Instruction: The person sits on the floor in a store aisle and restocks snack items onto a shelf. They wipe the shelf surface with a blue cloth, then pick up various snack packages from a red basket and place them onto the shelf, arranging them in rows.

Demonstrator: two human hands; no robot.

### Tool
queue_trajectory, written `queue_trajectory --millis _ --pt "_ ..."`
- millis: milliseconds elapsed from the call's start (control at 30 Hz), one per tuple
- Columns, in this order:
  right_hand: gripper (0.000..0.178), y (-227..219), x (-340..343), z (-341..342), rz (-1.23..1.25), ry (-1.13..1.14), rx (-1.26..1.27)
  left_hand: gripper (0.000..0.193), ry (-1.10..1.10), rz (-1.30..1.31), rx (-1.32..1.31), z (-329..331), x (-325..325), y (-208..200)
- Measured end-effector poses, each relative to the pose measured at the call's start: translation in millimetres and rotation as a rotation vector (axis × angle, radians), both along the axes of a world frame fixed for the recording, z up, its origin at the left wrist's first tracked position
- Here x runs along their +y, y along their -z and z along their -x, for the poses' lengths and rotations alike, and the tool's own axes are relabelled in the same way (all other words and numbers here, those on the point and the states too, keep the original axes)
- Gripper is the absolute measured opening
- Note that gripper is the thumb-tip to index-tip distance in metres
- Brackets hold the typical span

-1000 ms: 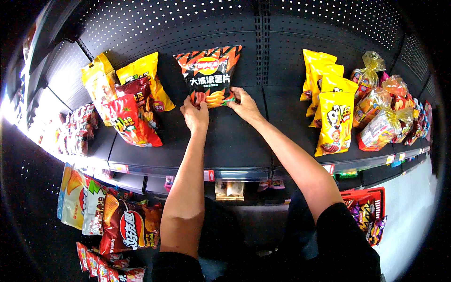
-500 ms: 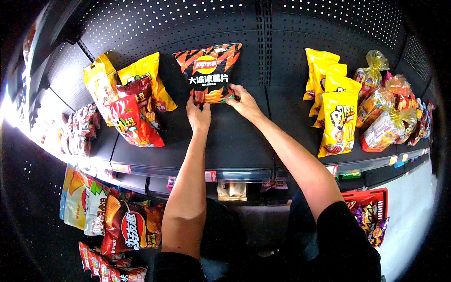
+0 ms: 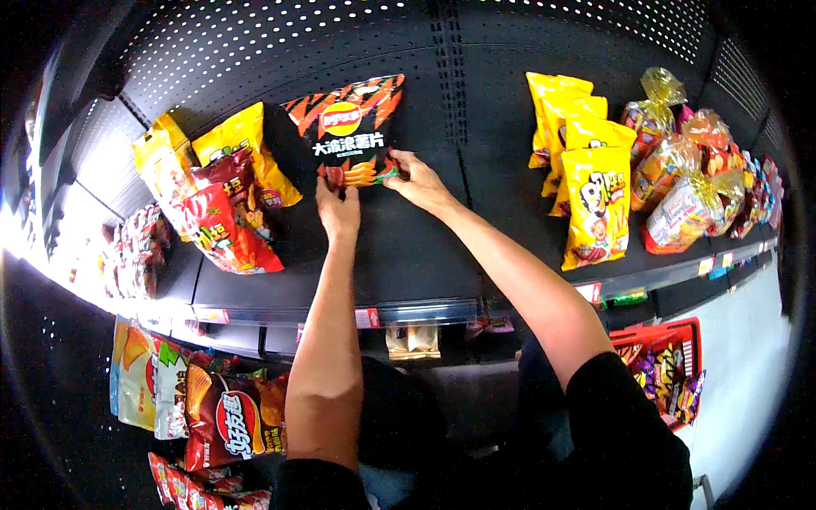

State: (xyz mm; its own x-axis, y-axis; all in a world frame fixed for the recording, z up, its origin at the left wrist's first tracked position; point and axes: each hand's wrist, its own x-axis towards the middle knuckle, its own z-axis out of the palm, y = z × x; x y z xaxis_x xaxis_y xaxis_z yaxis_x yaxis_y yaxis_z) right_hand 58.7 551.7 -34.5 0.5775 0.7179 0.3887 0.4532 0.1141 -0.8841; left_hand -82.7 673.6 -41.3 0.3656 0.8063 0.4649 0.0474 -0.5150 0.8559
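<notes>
A black and red bag of potato chips (image 3: pixel 348 123) stands on the dark shelf, its top toward the perforated back panel. My left hand (image 3: pixel 338 211) grips its lower left corner, fingers closed on the edge. At the lower right corner my right hand (image 3: pixel 416 180) pinches the bag with thumb and fingers. Both forearms reach in over the shelf's front edge. Left of the bag, yellow snack bags (image 3: pixel 242 144) and a red snack bag (image 3: pixel 225 231) stand together. Whether the bag's base touches the shelf, I cannot tell.
On the right stands a row of yellow snack bags (image 3: pixel 595 208), beside tied clear gift packs (image 3: pixel 680 212). Below the shelf lip (image 3: pixel 425 311), larger chip bags (image 3: pixel 229 416) sit at lower left. A red basket (image 3: pixel 697 340) holding snack packs is at lower right.
The whole view has shifted, so the shelf and its bags appear farther left. Both hands keep their hold on the bag of potato chips, which looks little changed against the back panel.
</notes>
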Motion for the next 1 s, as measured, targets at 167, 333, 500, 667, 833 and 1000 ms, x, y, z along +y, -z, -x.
queue_trajectory --millis 167,333,500,667,833,1000 --pt "0.058 -8 -24 6 0.051 0.079 -0.096 0.046 0.082 -0.013 -0.169 -11 -4 -3" --pt "0.035 -28 -71 39 -0.040 0.119 -0.019 0.013 -0.100 -0.346 -0.010 -7 5 -1" --pt "0.024 -50 -137 119 -0.342 0.032 0.190 0.030 -0.097 -0.441 0.066 14 -4 -27" --pt "0.015 -45 -242 172 -0.326 0.133 -0.065 0.036 0.308 -0.178 0.151 -3 -49 -44" --pt "0.017 -42 -349 189 -0.280 0.217 -0.280 0.037 0.381 -0.242 0.235 8 -64 -52" --pt "0.023 -16 -467 168 -0.127 0.528 0.178 0.040 0.409 -0.185 0.224 13 -63 -55"
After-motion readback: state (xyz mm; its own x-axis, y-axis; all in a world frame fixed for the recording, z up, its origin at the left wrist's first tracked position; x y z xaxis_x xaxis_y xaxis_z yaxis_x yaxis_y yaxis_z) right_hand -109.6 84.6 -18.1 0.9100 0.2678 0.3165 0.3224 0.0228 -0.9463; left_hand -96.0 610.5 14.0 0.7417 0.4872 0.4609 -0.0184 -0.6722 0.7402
